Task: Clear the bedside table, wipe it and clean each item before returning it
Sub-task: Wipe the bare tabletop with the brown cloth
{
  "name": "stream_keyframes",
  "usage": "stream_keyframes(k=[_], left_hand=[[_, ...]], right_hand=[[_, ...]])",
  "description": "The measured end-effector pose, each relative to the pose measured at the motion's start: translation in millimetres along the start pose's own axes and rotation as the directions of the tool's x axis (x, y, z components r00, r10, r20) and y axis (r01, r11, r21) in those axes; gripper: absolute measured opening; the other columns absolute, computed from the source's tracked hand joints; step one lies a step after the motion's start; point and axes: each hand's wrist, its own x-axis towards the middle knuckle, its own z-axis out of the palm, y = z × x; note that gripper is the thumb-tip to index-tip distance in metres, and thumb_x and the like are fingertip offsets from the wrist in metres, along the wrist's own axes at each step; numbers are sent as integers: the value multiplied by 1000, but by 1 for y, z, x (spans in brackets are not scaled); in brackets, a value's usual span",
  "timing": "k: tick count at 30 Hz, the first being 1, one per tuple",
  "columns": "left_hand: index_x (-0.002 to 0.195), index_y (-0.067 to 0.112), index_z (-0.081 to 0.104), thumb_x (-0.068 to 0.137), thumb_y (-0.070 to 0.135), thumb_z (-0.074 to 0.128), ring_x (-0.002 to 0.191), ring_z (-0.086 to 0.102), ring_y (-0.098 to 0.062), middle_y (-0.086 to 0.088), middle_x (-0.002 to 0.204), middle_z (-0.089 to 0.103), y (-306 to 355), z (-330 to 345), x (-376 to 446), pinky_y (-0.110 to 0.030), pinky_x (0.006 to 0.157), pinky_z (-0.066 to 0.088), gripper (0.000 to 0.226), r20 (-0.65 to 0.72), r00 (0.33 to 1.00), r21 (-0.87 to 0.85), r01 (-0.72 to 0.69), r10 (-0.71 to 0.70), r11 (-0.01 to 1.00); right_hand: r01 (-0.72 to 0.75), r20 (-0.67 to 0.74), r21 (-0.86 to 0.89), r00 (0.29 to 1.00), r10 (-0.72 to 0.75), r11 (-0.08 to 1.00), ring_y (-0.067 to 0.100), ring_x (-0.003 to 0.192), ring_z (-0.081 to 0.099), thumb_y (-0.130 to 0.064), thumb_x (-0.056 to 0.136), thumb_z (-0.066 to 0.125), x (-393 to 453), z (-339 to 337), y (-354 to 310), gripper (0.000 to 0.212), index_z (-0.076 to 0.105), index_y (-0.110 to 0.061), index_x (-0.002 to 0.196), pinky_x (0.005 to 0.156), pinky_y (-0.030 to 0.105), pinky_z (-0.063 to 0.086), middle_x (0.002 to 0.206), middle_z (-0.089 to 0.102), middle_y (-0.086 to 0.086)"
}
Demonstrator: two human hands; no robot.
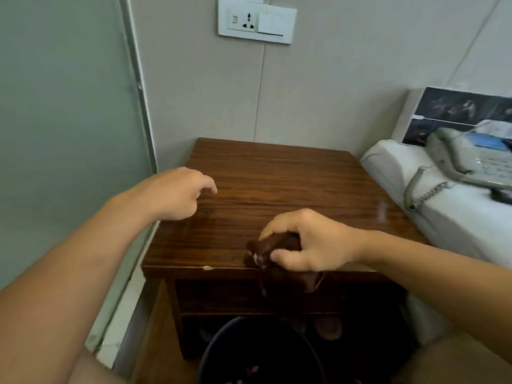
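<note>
The dark wooden bedside table (pixel 277 184) stands in the corner with nothing standing on its top. My right hand (pixel 307 242) grips a bunched dark brown cloth (pixel 266 252) at the table's front edge, and part of the cloth hangs over that edge. My left hand (pixel 174 192) hovers over the table's left side with its fingers loosely curled, holding nothing. A grey corded telephone (pixel 465 159) and a printed card (pixel 454 115) lie on the white bed at the right.
A dark round bin (pixel 260 353) stands on the floor in front of the table. The bed (pixel 443 217) borders the table on the right, a grey-green panel (pixel 63 134) on the left. A wall socket plate (pixel 256 22) sits above.
</note>
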Motion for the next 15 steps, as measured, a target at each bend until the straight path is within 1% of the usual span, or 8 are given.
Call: stream_keyframes(k=[1, 3, 5, 7, 10, 12, 13, 15], left_hand=[[132, 38, 63, 102, 10, 50, 129, 55, -16, 8, 136, 64, 12, 2, 5, -41, 109, 42, 43, 2, 999, 32, -51, 51, 998], [135, 38, 61, 106, 22, 51, 132, 52, -13, 13, 138, 61, 37, 7, 13, -44, 115, 35, 34, 22, 990, 52, -142, 141, 989], [137, 42, 58, 106, 36, 53, 136, 48, -9, 16, 140, 56, 65, 15, 20, -44, 116, 34, 32, 57, 969, 5, -241, 240, 971], [142, 47, 51, 102, 50, 55, 143, 39, -7, 19, 150, 48, 90, 22, 26, -45, 118, 32, 40, 115, 936, -57, -327, 331, 943], [154, 51, 34, 98, 63, 54, 155, 20, -8, 18, 166, 25, 113, 29, 32, -46, 124, 20, 61, 229, 899, -105, -357, 372, 928], [155, 55, 27, 97, 67, 52, 157, 17, -10, 16, 170, 19, 120, 30, 37, -45, 124, 15, 65, 291, 888, -97, -344, 357, 934], [155, 57, 26, 96, 68, 52, 157, 17, -11, 15, 170, 18, 122, 29, 38, -45, 124, 13, 65, 317, 883, -86, -337, 347, 937], [154, 58, 27, 96, 69, 52, 157, 18, -12, 15, 170, 18, 125, 27, 41, -44, 122, 11, 64, 356, 875, -59, -329, 328, 942]], right_hand=[[-108, -114, 27, 987, 111, 994, 8, 98, 70, -19, 95, 71, -20, -17, 17, 17, 74, -23, 112, 86, 28, 55, 105, 74, -10], [-303, -294, 22, 909, 296, 953, 5, 97, 70, -21, 97, 70, -60, -51, 53, 15, 73, -28, 110, 87, 28, 54, 103, 75, -11], [-492, -369, -42, 816, 444, 870, 5, 97, 70, -28, 97, 70, -99, -73, 86, 15, 71, -35, 110, 92, 29, 54, 103, 75, -14], [-632, -379, -98, 738, 558, 769, 10, 97, 70, -34, 96, 69, -131, -79, 109, 18, 72, -35, 114, 94, 33, 55, 102, 75, -11], [-694, -301, -192, 715, 631, 694, 22, 106, 67, -51, 98, 61, -157, -63, 128, 40, 65, -35, 134, 99, 39, 52, 112, 71, -1], [-737, -275, -251, 675, 684, 627, 33, 117, 55, -70, 95, 46, -166, -47, 129, 63, 46, -42, 151, 105, 42, 43, 125, 57, 6], [-750, -288, -273, 661, 693, 602, 36, 119, 51, -77, 91, 37, -168, -42, 127, 71, 39, -45, 154, 106, 45, 41, 130, 52, 7], [-701, -312, -315, 713, 628, 640, 35, 117, 50, -74, 89, 32, -171, -30, 111, 72, 38, -45, 154, 103, 44, 42, 131, 51, 6]])
